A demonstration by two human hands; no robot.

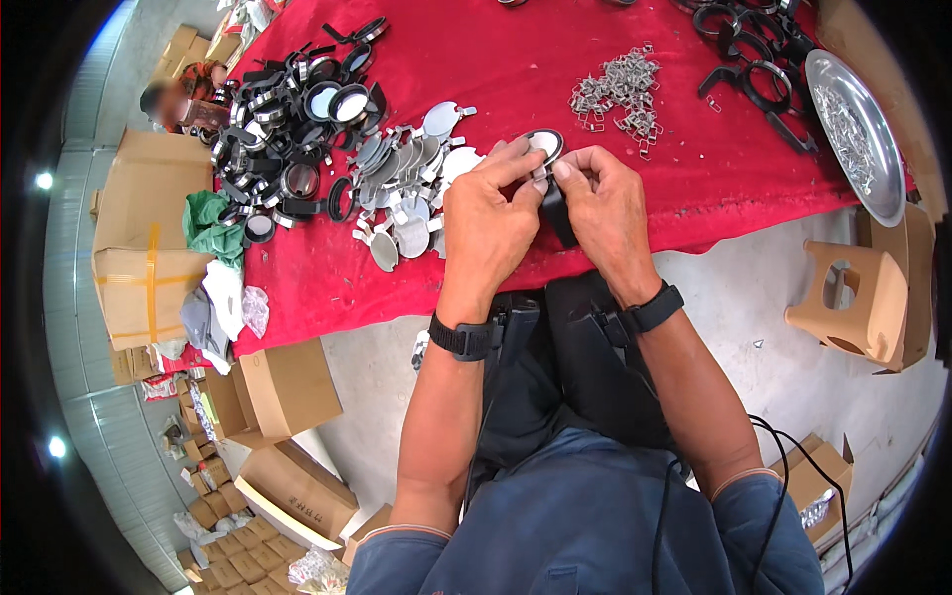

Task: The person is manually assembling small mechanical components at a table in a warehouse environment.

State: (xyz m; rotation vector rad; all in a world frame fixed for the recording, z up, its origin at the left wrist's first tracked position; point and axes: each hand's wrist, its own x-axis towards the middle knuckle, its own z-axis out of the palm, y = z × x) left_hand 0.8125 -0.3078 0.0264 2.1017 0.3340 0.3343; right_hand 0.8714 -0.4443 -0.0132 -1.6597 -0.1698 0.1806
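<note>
Both hands meet over the near part of the red-covered table. My left hand (496, 216) and my right hand (607, 206) are closed on a black ring piece (558, 213) with a flat black handle pointing down toward me. A pale round disc sits within its ring. Between the fingertips is a small shiny bit, too covered to make out. Left of my left hand lies a pile of flat silver discs with small tabs (409, 233). Beyond it is a heap of similar black ring pieces (297, 124).
Small bent metal clips (620, 91) lie scattered on the red cloth (476, 59). More black ring pieces (769, 84) are at the far right, beside a metal tray (818, 74) of small metal parts. A tan plastic stool (873, 288) and cardboard boxes (288, 387) stand around the table.
</note>
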